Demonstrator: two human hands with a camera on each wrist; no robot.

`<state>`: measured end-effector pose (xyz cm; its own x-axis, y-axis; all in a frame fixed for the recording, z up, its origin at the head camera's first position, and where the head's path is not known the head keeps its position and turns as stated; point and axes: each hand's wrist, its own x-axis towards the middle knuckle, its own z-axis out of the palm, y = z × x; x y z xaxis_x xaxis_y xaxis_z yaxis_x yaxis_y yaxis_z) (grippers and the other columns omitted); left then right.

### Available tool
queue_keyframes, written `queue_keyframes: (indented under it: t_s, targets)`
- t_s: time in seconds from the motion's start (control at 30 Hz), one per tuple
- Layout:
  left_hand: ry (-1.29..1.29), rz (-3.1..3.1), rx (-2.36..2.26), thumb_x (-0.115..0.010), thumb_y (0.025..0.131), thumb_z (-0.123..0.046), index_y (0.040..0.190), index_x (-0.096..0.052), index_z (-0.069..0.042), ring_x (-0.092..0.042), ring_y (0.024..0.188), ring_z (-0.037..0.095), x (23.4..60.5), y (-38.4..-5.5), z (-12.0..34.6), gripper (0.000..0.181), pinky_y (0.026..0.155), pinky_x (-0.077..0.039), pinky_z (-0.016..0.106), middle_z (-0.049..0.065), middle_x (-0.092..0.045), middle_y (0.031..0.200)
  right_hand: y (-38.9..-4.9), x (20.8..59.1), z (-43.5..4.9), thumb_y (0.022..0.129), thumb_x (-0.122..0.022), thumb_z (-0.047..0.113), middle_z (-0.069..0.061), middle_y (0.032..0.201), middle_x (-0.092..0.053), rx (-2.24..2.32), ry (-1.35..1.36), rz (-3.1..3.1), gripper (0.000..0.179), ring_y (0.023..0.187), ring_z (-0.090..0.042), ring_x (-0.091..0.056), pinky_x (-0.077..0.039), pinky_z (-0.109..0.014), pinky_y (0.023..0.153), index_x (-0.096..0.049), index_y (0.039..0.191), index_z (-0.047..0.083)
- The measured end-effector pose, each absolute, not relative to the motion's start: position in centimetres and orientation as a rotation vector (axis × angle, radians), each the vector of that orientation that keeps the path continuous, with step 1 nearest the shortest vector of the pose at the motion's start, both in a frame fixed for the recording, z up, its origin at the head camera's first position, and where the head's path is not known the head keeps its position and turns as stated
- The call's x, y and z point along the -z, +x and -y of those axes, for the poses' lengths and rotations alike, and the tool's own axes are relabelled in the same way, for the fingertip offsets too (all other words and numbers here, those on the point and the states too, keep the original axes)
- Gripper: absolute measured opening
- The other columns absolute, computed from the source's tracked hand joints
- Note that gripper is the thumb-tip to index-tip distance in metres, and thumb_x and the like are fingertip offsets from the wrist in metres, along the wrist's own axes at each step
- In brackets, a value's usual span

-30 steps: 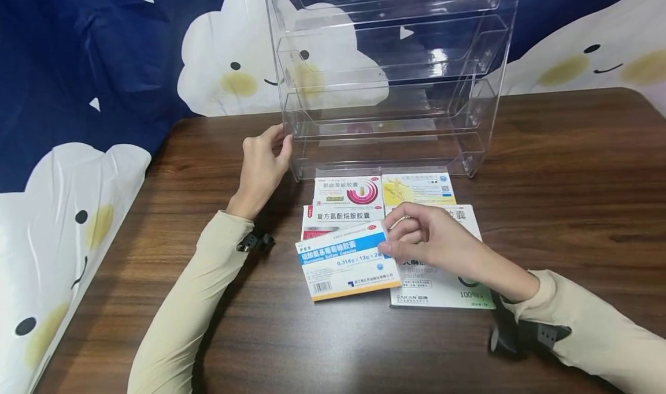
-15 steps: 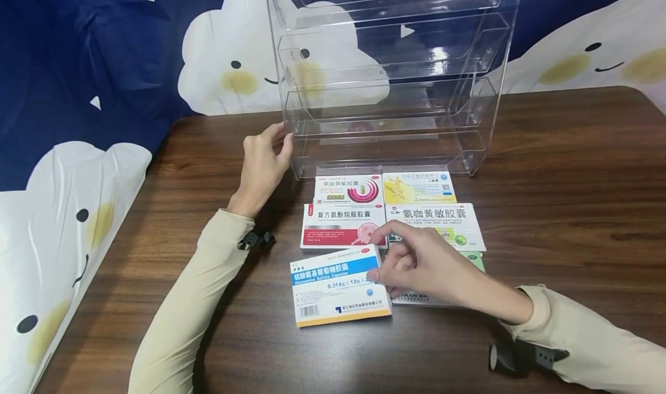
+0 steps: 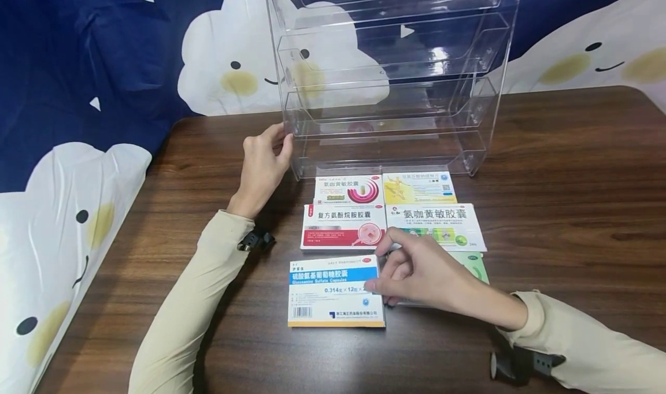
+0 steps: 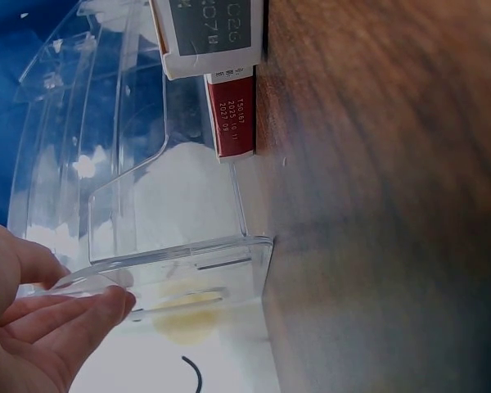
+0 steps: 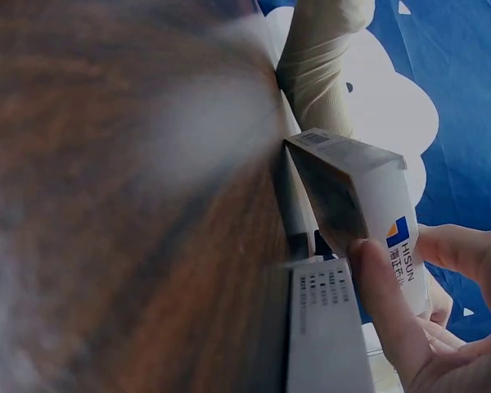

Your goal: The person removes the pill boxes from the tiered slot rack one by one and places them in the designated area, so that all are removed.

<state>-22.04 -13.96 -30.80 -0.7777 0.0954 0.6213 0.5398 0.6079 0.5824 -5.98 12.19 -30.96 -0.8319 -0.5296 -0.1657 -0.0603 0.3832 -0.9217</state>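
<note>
My left hand (image 3: 262,166) pinches the left side edge of a clear acrylic tiered rack (image 3: 382,125); in the left wrist view thumb and fingers lie either side of its clear panel (image 4: 172,266). My right hand (image 3: 426,267) pinches the right end of a white medicine box (image 3: 333,298) with a blue band and orange lower edge, between thumb and fingers. The right wrist view has this box (image 5: 385,217) tilted, its near end turned to the camera. Behind it lies a red-and-white medicine box (image 3: 340,226). A green-and-white box (image 3: 470,261) is partly hidden under my right hand.
A white box with green print (image 3: 442,212) lies right of the red-and-white one. Another white box with a pink ring (image 3: 346,190) and a yellow-and-white box (image 3: 418,187) lie against the rack's front. A dark wooden table (image 3: 250,348) bears everything; a blue cloud-patterned cloth (image 3: 130,36) hangs behind.
My right hand has brought the blue-banded box toward the table's front and slightly left, turning it straighter. The red-and-white box behind is now uncovered. My left hand stays on the rack.
</note>
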Motion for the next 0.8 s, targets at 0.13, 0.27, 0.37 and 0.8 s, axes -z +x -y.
queue_keyframes:
  t_s: [0.13,0.27,0.37,0.8]
  targets:
    - [-0.499,2.292,1.079,-0.059,0.092,-0.001,0.108,-0.066,0.012,-0.070,0.092,0.029,30.8,-22.1,14.0,0.022,0.080,-0.058,0.035,0.024,-0.070,0.099,-6.1,30.7,-12.3,0.079,-0.080,0.019,0.000,0.071,-0.070,1.422,-0.494,-2.253,0.042,0.058,-0.022,-0.068,-0.059,-0.034,0.056,-0.050,0.104,0.001]
    - [-0.497,2.291,1.080,-0.059,0.092,-0.001,0.108,-0.066,0.012,-0.070,0.092,0.029,30.9,-22.2,14.0,0.022,0.081,-0.058,0.035,0.024,-0.070,0.099,-6.2,30.2,-12.5,0.081,-0.078,0.022,0.000,0.065,-0.067,1.342,-0.493,-2.317,0.040,0.053,-0.020,-0.066,-0.056,-0.031,0.050,-0.052,0.103,0.002]
    - [-0.491,2.293,1.083,-0.059,0.092,-0.001,0.109,-0.066,0.012,-0.070,0.092,0.029,30.9,-22.2,14.0,0.023,0.081,-0.058,0.035,0.024,-0.070,0.100,-6.3,29.7,-12.6,0.083,-0.076,0.027,0.003,0.059,-0.061,1.235,-0.534,-2.435,0.036,0.045,-0.014,-0.060,-0.049,-0.026,0.041,-0.055,0.103,0.006]
    - [-0.487,2.313,1.073,-0.059,0.092,-0.002,0.110,-0.065,0.012,-0.070,0.094,0.029,30.8,-22.1,14.0,0.024,0.082,-0.058,0.035,0.024,-0.069,0.101,-2.7,30.5,-10.1,0.084,-0.073,0.025,-0.004,0.116,-0.063,0.443,-1.750,-2.725,0.035,0.113,-0.018,-0.057,-0.049,-0.035,0.099,-0.063,0.113,0.008]
